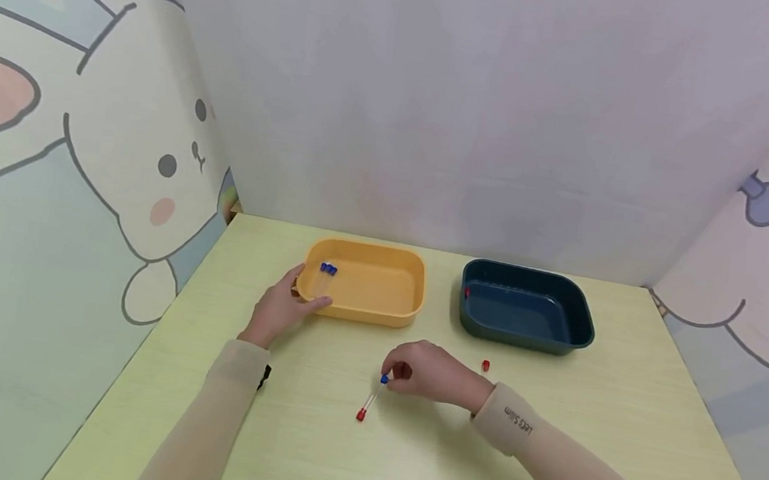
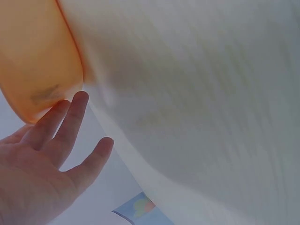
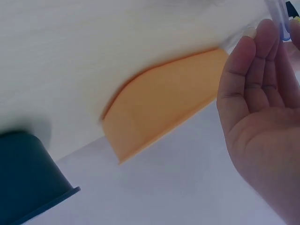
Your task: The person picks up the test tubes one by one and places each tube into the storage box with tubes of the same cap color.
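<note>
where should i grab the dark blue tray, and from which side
Probably by the rim at its right end in the head view, coming from the right, thumb inside and fingers outside. The dark blue tray sits upright with its open top up, its rim juts out past the wall, and the red cap inside is at the opposite end.

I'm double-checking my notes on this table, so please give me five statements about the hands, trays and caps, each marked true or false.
1. The left hand touches the yellow tray. True.
2. A red cap shows inside the dark tray. True.
3. In the head view, the dark tray stands left of the yellow tray. False: it stands to the right.
4. The right hand pinches a blue-capped tube. True.
5. No caps show inside the yellow tray. False: three blue caps show there.
</note>
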A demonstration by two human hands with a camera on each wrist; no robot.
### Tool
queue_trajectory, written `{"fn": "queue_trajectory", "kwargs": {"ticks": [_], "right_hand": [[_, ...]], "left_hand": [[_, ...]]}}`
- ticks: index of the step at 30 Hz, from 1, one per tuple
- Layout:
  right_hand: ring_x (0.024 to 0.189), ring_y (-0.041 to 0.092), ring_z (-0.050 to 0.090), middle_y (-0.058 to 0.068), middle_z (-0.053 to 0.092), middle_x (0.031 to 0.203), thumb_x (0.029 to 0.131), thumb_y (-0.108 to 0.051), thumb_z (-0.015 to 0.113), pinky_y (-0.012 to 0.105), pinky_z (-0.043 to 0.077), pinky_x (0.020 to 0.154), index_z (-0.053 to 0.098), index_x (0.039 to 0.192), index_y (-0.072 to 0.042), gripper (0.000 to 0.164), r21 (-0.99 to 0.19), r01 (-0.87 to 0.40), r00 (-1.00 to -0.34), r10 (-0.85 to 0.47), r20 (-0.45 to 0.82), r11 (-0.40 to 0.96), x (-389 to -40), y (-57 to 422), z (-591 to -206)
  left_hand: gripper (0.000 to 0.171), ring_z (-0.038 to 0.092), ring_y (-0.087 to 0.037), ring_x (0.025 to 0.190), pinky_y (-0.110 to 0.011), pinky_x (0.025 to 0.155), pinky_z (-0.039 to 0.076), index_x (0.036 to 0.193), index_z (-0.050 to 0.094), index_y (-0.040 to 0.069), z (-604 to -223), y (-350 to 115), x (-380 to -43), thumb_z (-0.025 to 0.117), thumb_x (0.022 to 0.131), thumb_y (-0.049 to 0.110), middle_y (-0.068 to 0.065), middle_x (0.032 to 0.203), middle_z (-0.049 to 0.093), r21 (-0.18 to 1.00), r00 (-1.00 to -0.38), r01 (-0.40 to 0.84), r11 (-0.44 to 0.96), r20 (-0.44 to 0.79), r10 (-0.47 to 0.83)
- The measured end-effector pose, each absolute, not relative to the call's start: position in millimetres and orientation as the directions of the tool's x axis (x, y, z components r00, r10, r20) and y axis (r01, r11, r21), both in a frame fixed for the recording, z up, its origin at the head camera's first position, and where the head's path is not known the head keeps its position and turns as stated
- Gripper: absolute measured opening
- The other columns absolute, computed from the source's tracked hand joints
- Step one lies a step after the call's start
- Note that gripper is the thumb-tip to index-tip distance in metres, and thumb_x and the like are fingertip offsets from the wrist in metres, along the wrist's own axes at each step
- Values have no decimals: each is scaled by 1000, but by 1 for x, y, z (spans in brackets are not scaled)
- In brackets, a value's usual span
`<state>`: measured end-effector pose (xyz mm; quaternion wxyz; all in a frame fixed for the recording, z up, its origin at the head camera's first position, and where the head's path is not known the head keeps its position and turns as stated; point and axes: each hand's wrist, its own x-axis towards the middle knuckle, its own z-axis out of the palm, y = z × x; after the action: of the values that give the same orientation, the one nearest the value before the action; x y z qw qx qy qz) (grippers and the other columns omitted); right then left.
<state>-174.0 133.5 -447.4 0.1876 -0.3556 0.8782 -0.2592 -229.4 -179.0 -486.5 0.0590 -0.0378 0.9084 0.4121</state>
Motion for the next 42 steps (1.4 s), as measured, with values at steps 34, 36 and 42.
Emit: {"fn": "queue_trajectory", "kwargs": {"ticks": [34, 36, 42], "right_hand": [[71, 10, 60, -4, 69, 85, 96, -17, 74, 24, 56, 67, 75, 116, -13, 21, -680, -468, -757, -653, -21, 564, -219, 121, -407], [71, 10, 59, -4, 69, 84, 96, -18, 74, 23, 55, 67, 75, 117, -14, 22, -678, -467, -761, -648, -18, 567, -224, 119, -407], [72, 13, 59, -1, 68, 85, 95, -18, 76, 24, 53, 67, 76, 115, -14, 21, -695, -433, -792, -610, -11, 574, -238, 114, -408]], "left_hand": [[118, 47, -39, 146, -58, 118, 42, 166, 19, 16, -491, -180, -234, 75, 78, 72, -18, 165, 39, 744, -986, -156, 649, -160, -54], [118, 49, -39, 144, -58, 116, 44, 166, 19, 16, -491, -180, -234, 75, 78, 72, -19, 164, 40, 747, -987, -149, 648, -153, -50], [113, 50, -40, 143, -58, 115, 45, 166, 19, 17, -492, -178, -234, 76, 82, 67, -21, 162, 42, 742, -986, -153, 652, -157, -53]]}}
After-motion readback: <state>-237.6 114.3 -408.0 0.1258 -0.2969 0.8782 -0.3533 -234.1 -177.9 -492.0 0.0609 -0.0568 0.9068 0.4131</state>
